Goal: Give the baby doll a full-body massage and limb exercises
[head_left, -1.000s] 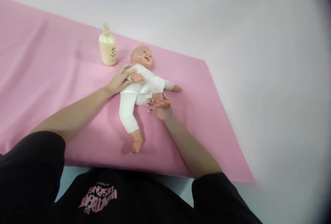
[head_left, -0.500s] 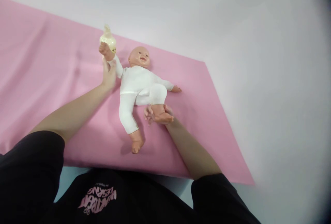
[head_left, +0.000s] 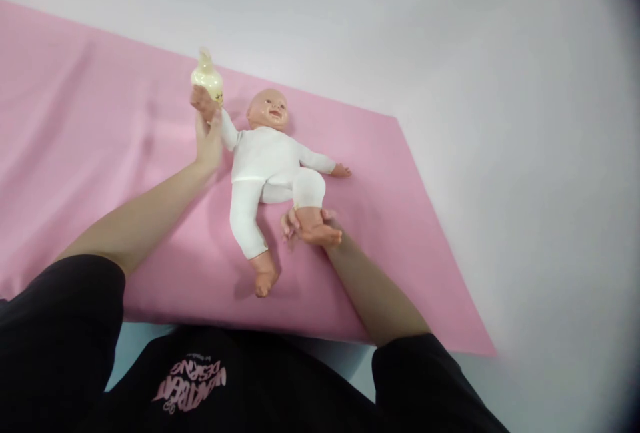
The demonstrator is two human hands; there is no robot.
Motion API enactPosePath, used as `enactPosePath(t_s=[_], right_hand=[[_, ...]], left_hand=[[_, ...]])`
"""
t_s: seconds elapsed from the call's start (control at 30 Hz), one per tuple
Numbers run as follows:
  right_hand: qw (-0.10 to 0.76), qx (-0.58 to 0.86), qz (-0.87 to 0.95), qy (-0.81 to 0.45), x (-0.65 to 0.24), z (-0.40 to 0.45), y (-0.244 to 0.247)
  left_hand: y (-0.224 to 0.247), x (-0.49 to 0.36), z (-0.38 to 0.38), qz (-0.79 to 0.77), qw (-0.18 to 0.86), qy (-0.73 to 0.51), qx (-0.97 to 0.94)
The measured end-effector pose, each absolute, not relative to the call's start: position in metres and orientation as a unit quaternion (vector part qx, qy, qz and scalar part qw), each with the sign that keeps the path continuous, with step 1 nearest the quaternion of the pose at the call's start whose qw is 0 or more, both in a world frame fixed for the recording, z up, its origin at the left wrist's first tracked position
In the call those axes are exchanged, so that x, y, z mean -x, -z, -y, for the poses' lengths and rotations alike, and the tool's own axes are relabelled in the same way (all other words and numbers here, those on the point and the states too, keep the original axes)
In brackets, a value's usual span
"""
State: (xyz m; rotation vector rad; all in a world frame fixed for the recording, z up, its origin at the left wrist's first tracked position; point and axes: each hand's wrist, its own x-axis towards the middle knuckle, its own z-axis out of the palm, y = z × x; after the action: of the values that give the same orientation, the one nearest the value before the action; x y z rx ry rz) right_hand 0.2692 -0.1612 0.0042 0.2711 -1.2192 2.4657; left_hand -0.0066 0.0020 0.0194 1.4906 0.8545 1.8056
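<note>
Bald baby doll (head_left: 266, 158) w/ white cloth body & tan plastic limbs lies face up on the pink-covered desk (head_left: 390, 246), head at far side. L hand (head_left: 207, 143) has its fingers closed round the doll's raised R wrist; R hand (head_left: 291, 225) cups the ankle of its bent L leg, fingers curled behind & partly hidden, so grip tightness unclear. Other arm & leg rest on the cloth. Cream pump bottle (head_left: 209, 79) stands upright just behind the raised doll hand. Pink cloth creased on L side. Rm beyond: plain, pale grey-white bg.
</note>
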Motion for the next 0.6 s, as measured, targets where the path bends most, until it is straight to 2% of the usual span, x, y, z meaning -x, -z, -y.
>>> enactPosePath(t_s=[0.07,0.13,0.23,0.3,0.47,0.6], right_hand=[[0.257,-0.046,0.395,-0.881,-0.273,0.158,-0.003],[0.317,0.059,0.345,-0.881,-0.276,0.156,-0.004],[0.356,0.190,0.273,-0.873,-0.276,0.153,-0.009],[0.363,0.218,0.247,-0.872,-0.275,0.151,-0.010],[0.363,0.200,0.250,-0.875,-0.275,0.150,-0.009],[0.321,0.147,0.336,-0.873,-0.274,0.157,-0.004]], left_hand=[[-0.025,-0.002,0.012,-0.302,0.277,-0.663,-0.627],[-0.029,-0.008,0.024,-0.264,0.251,-0.579,-0.729],[-0.034,-0.012,0.033,-0.202,0.208,-0.443,-0.848],[-0.036,-0.013,0.034,-0.180,0.184,-0.398,-0.880],[-0.034,-0.012,0.031,-0.181,0.174,-0.414,-0.875],[-0.024,-0.007,0.017,-0.247,0.229,-0.557,-0.759]])
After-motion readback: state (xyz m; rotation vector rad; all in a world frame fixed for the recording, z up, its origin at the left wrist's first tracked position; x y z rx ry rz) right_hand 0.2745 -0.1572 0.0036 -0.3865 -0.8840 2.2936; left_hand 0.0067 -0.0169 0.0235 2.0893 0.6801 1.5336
